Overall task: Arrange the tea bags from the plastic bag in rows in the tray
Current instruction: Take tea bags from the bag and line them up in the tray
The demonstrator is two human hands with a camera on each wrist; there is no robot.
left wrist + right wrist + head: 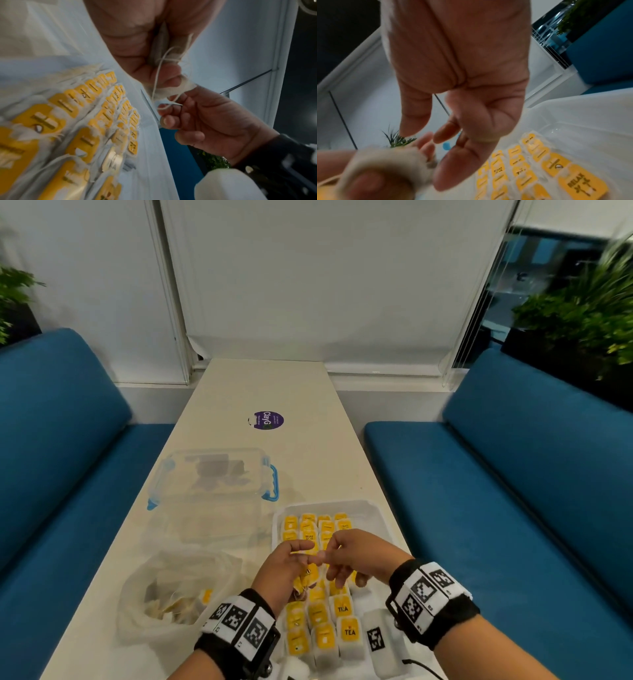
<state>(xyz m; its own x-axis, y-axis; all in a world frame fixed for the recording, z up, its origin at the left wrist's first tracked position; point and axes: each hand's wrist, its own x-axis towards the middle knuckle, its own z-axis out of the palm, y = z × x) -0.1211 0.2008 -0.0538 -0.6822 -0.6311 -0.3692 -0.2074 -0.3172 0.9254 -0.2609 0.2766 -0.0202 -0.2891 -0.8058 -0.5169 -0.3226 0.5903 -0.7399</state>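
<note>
A white tray (376,508) holds rows of tea bags (322,621) with yellow tags, also seen blurred as tea bags (72,121) and tea bags (539,169). Both hands meet just above the tray's middle. My left hand (291,563) grips a tea bag (306,577) in its curled fingers; that tea bag (159,44) trails a white string (157,81). My right hand (349,553) pinches the string's end at its fingertips (171,106). The plastic bag (171,587) lies at the left with more tea bags inside.
A clear lidded box (212,474) with blue clips sits behind the bag. A purple sticker (269,420) marks the table further back. A white block (376,638) with a black-and-white marker lies by the tray's right side. Blue sofas (68,440) flank the narrow table.
</note>
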